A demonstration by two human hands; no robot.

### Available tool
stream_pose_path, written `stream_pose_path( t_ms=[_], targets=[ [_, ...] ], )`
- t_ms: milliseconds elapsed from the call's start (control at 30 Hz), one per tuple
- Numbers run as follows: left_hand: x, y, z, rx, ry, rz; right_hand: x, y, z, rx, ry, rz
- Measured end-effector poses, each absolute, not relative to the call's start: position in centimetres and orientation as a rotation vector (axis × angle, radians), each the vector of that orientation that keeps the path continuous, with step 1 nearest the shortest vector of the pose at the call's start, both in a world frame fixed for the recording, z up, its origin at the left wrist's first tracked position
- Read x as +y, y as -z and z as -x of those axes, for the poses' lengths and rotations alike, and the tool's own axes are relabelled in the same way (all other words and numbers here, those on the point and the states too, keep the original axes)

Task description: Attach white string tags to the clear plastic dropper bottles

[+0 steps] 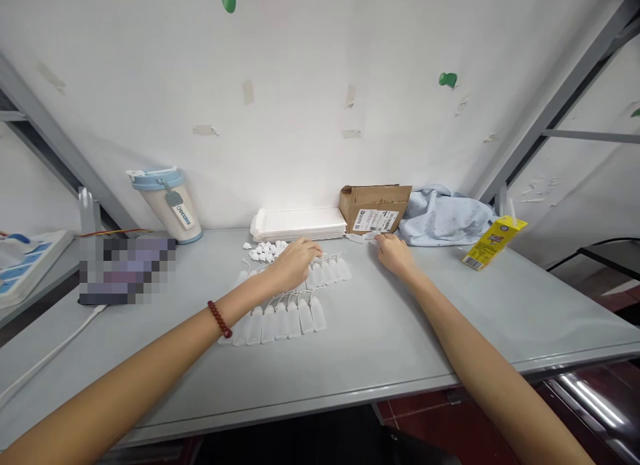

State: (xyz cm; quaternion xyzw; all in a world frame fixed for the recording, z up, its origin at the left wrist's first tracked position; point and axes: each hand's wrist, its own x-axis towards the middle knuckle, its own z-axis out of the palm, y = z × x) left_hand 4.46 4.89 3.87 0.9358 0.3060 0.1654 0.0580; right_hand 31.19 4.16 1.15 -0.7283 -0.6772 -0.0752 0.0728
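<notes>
Small translucent squeeze bottles with thin bent nozzle tubes lie in two rows, a front row of bottles (281,321) and a back row of bottles (330,271). My left hand (294,263) is over the back row, its fingers bent together and pointing down by the nozzles; what they pinch, if anything, is hidden. Farther right, my right hand (395,253) pinches the end of another translucent bottle (356,238), lying in front of the cardboard box. Small white caps (267,251) are heaped behind my left wrist.
A stack of white flat boxes (300,223) and a cardboard box (375,208) stand against the wall, beside a light blue cloth (445,215). A tumbler (173,205) and a blurred phone-like object (125,271) are left; a yellow drink carton (493,243) stands right.
</notes>
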Motion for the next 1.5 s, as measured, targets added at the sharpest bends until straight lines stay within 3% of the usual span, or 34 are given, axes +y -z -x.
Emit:
stream_pose_path(
  t_ms=[333, 467, 567, 833, 1500],
  targets=[
    [1.8, -4.3, 1.3, 1.231, -0.948, -2.155, 3.6, -1.3, -29.8, -2.029, 0.234, 1.911],
    [0.5, -5.2, 2.0, 1.235, -1.054, -1.951, 2.7, -1.0, -27.9, -2.025, 0.111, 1.608],
    [-0.3, -5.5, 1.5, 1.144, -1.020, -1.974, 1.3, -1.2, -25.9, -1.928, -0.054, 1.376],
    [-2.6, -4.3, -0.4, 0.954, -0.994, -2.172, -1.2, -2.2, -23.0, -1.912, -0.170, 1.268],
    [-1.6, -5.1, -0.1, 0.950, -0.747, -1.201, -3.6, -2.4, -20.6, -2.153, -0.349, 0.942]
  ],
)
